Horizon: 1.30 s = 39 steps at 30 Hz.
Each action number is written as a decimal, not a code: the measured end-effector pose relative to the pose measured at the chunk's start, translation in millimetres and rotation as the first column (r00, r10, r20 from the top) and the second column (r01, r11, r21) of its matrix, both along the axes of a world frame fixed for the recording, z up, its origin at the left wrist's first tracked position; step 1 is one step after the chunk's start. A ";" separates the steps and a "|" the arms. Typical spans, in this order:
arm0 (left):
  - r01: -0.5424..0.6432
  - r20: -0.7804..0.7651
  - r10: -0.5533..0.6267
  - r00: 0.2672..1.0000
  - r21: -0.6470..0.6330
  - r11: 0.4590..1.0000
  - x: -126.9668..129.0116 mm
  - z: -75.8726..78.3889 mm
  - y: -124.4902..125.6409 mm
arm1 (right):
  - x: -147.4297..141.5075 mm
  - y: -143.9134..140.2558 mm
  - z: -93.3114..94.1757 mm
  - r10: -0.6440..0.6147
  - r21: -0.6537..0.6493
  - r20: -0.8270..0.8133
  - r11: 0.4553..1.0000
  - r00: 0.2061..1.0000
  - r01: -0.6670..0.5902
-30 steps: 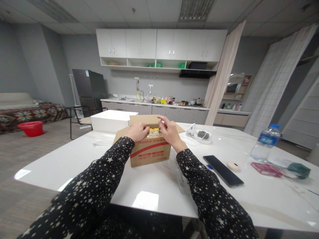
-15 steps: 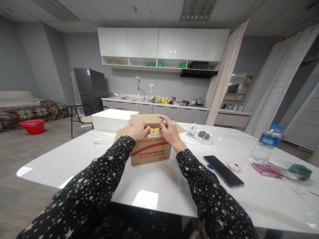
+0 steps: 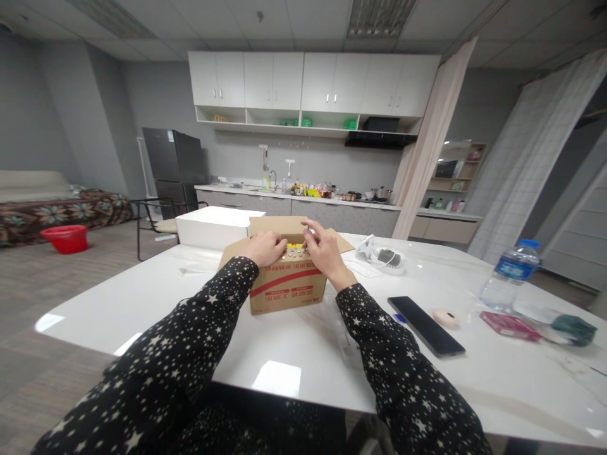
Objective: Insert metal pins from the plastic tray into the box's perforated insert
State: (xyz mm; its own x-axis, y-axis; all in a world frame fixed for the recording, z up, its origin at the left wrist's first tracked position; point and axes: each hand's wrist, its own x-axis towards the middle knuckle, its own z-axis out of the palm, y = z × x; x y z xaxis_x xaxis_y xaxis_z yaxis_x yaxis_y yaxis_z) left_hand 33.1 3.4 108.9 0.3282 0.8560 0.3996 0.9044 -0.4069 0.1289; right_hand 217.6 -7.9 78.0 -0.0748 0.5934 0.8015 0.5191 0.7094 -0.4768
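A brown cardboard box (image 3: 287,292) with red print and a red stripe stands on the white table, its flaps folded outward. Several small, shiny, round pieces (image 3: 294,253) lie on its top near the front edge; their kind is too small to tell. Behind them shows a bit of yellow and red (image 3: 294,245). My left hand (image 3: 265,248) rests at the top left of the box, fingers curled together. At the top right, my right hand (image 3: 323,248) has thumb and fingers pinched close to the pieces. What either hand holds is hidden.
A white box (image 3: 208,227) stands behind on the left. To the right lie a white device with a cable (image 3: 389,259), a black phone (image 3: 425,325), a pale pink case (image 3: 446,317), a pink packet (image 3: 508,325) and a water bottle (image 3: 512,275).
The view has shifted very slightly. Both hands stay at the top of the cardboard box, in nearly the same pose.
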 end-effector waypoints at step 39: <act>-0.011 0.005 0.011 1.000 -0.002 1.000 0.2 -2.8 4.5 | -1.3 -3.3 1.6 0.007 0.001 0.029 1.000 1.000 -0.007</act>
